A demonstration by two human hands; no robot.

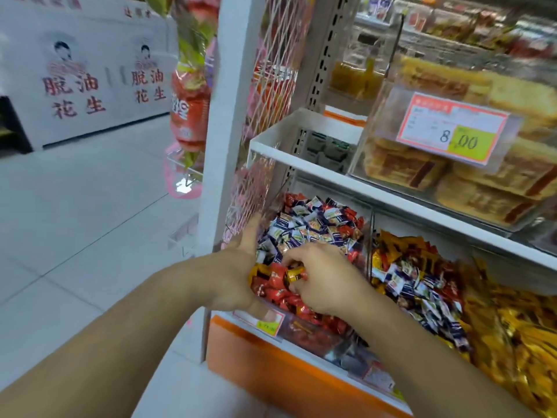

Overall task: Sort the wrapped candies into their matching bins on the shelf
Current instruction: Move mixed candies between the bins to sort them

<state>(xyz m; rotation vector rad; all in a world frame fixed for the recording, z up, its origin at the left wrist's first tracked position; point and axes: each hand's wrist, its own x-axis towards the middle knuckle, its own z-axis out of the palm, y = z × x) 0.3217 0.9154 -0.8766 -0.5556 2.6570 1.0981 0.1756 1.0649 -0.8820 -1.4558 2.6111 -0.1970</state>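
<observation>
White shelf (391,197), clear candy bins (369,236) below, pastry box (376,146) on top

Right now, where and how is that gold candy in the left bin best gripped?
Pinch the gold candy across its short middle, from above. It lies sideways on the red candies, top bare. The right hand already pinches it; the left hand cups the pile.
</observation>
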